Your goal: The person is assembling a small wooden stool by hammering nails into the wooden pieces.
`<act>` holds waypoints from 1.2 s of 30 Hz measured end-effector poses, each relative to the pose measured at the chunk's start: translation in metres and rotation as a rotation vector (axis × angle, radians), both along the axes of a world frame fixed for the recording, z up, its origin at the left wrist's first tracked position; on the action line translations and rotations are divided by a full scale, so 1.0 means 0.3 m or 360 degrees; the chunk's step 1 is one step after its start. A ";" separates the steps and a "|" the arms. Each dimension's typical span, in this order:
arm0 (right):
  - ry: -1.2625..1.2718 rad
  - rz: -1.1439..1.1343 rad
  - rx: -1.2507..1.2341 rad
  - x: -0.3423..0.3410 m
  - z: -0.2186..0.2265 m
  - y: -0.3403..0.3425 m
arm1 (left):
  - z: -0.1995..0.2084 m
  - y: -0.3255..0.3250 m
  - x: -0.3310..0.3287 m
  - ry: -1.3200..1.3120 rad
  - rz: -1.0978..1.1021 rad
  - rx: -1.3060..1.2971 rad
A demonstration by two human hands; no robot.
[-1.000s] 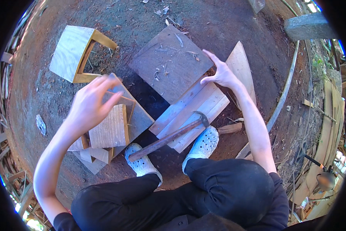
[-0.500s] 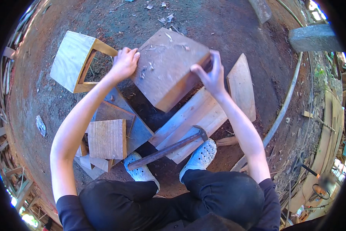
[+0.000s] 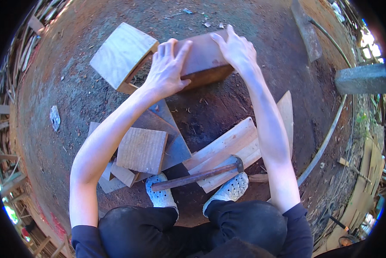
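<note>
A brown wooden block (image 3: 201,53) with a flat top sits on the dirt in front of me, at arm's length. My left hand (image 3: 169,71) holds its left side, fingers over the top and thumb at the near lower corner. My right hand (image 3: 239,49) grips the right side, with its fingers pointing toward the far edge. To the left of the block, close to my left hand, stands a small pale-topped wooden stool (image 3: 122,53). A hammer (image 3: 197,175) with a wooden handle lies nearer me, across a shoe and pale planks (image 3: 221,148).
At the left, a square wood piece (image 3: 142,148) rests on stacked offcuts and a grey board (image 3: 175,144). A pointed board (image 3: 286,114) lies beyond my right forearm. A hoe-like blade (image 3: 306,32), a grey post (image 3: 360,79) and a long pole (image 3: 326,142) are farther right.
Both hands have moved the wooden block farther from me, and its near side now faces me more squarely. The loose shavings on its top are gone. The head view has shifted too.
</note>
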State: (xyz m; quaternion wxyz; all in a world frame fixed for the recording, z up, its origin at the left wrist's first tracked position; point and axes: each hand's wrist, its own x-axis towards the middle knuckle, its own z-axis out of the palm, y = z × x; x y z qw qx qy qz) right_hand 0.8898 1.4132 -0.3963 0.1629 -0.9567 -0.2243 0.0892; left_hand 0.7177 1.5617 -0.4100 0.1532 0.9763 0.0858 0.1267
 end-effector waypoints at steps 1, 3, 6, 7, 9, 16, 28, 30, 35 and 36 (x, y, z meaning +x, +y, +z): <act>-0.0008 0.0022 0.0009 -0.041 -0.007 -0.024 | -0.002 0.022 -0.001 -0.0026 -0.0176 -0.0023; -0.0228 0.0020 0.0171 -0.118 -0.020 -0.079 | 0.001 0.035 -0.009 -0.0020 -0.0343 -0.0031; -0.0749 0.0835 -0.0040 -0.123 -0.051 -0.132 | 0.045 0.060 0.007 -0.0028 -0.0360 -0.0072; -0.0509 0.0880 0.0040 -0.118 -0.048 -0.141 | 0.083 0.097 0.010 -0.0193 -0.0424 -0.0076; -0.0519 0.0941 -0.0117 -0.102 -0.021 -0.131 | 0.125 0.249 0.009 -0.0382 -0.0129 -0.0187; -0.0605 0.1190 -0.0239 -0.004 0.004 -0.084 | -0.075 0.875 -0.126 0.0607 0.1242 -0.0325; -0.0490 0.1220 -0.0370 0.183 0.108 -0.519 | -0.048 0.847 -0.034 0.0519 0.0951 -0.0529; -0.0433 0.1101 -0.0401 0.192 0.100 -0.583 | -0.031 0.811 0.005 0.0509 0.0863 -0.0506; -0.0421 0.0963 -0.0501 0.169 0.076 -0.610 | 0.133 0.584 0.182 0.0451 0.0422 -0.0407; -0.0411 0.0940 -0.0498 0.155 0.075 -0.618 | 0.187 0.538 0.216 0.0491 0.0239 -0.0388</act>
